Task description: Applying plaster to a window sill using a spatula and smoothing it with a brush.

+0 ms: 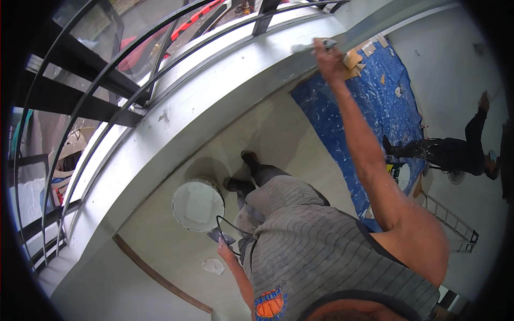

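My right arm reaches far up to the white window sill (211,72). There my right hand (330,61), somewhat blurred, is closed on a small grey flat tool (328,44) that looks like a putty knife. Low by my left side, my left hand (224,248) grips a dark flat plate (220,235), its edge towards the bucket. The round bucket (175,209), holding whitish compound (198,206), stands on the floor just beyond that hand. A black cord (229,220) loops from my waist past the plate.
Dark metal railings (101,80) curve along the sill's outer side. A blue tarp (342,128) with cardboard scraps (352,59) covers the floor to the right. Beyond it are another person (450,152), a bucket (399,174) and a ladder (450,219). A white patch (213,266) lies near my left hand.
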`<state>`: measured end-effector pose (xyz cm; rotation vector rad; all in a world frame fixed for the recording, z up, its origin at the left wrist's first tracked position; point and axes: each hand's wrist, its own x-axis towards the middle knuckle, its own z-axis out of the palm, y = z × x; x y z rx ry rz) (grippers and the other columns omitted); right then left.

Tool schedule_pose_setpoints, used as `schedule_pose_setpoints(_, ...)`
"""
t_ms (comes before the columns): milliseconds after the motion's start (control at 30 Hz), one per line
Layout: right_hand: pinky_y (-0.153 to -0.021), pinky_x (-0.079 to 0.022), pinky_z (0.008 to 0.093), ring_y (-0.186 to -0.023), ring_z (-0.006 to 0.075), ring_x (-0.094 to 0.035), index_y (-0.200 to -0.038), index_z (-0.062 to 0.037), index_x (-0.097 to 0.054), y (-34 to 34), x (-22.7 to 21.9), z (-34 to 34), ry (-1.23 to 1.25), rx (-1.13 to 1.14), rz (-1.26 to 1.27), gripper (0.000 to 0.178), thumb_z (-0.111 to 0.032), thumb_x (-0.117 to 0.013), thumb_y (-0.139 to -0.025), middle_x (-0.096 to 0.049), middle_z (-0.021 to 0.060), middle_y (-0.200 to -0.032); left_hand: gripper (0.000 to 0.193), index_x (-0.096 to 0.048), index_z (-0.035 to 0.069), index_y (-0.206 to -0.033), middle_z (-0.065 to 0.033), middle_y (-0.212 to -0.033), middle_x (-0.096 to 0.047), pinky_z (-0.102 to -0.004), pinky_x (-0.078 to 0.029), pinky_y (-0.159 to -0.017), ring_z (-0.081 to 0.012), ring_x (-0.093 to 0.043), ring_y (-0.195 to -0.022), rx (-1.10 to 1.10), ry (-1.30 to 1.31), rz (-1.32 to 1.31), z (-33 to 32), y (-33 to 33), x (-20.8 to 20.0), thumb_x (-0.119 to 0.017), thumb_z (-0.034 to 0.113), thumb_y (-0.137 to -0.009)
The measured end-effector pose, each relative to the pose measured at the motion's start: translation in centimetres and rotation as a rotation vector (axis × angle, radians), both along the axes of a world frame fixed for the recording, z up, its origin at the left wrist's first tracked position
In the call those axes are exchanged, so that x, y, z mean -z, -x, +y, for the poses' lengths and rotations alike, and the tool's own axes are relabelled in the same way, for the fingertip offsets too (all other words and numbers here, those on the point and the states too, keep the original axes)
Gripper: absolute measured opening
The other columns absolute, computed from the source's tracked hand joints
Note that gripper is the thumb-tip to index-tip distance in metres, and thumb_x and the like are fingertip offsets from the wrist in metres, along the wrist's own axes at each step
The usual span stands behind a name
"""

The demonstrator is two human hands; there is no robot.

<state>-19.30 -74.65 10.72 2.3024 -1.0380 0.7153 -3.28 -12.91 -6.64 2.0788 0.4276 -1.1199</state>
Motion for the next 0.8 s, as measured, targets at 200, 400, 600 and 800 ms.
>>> schedule_pose_setpoints(200, -0.058, -0.048, 0.0250, -0.066, 0.0102, -0.057, -0.093, -0.0033, -0.058, -8.7, -2.8, 9.7, -1.066, -0.169, -0.885, 0.014, -0.006, -0.055, -0.080, -0.061, 0.0043, -0.082, 0.044, -0.038, -0.012, -0.119, -0.0153, -0.125, -0.043, -0.0253, -0.036, -0.086, -0.0199, -0.048, -0.104, 0.193, 0.027, 0.028, 0.4, -2.0, 3.6, -0.044, 0.010, -0.081)
schedule_pose_setpoints(400, -0.053, -0.044, 0.0236, -0.058, 0.0078, -0.053, -0.090, -0.0026, -0.059, -5.0, 2.7, 5.0, -0.074, -0.131, 0.113, 0.014, -0.012, -0.057, -0.080, -0.059, 0.0034, -0.074, 0.042, -0.042, -0.007, -0.120, -0.0129, -0.115, -0.050, -0.0253, -0.042, -0.073, -0.0167, -0.053, -0.092, 0.011, 0.074, -0.008, -2.2, -3.1, 0.7, -0.046, 0.011, -0.082)
schedule_pose_setpoints(600, -0.048, -0.042, 0.0244, -0.051, 0.0104, -0.052, -0.075, -0.0041, -0.058, -4.3, -3.3, 1.0, -0.812, -0.112, -0.834, 0.020, -0.022, -0.054, -0.082, -0.055, 0.0046, -0.056, 0.024, -0.055, 0.000, -0.100, -0.0019, -0.079, -0.057, -0.0237, -0.035, -0.047, -0.0110, -0.048, -0.058, 0.067, 0.068, -0.189, -2.1, -0.4, 1.7, -0.048, 0.013, -0.082)
schedule_pose_setpoints(800, -0.052, -0.046, 0.0258, -0.058, 0.0122, -0.055, -0.081, -0.0061, -0.059, -7.9, -0.5, 0.1, -0.583, -0.497, -0.445, 0.009, -0.011, -0.051, -0.084, -0.059, 0.0036, -0.075, 0.019, -0.056, 0.001, -0.089, 0.0040, -0.067, -0.052, -0.0210, -0.033, -0.046, -0.0090, -0.048, -0.055, 0.251, 0.033, -0.334, -4.1, 1.3, 1.6, -0.048, 0.017, -0.084)
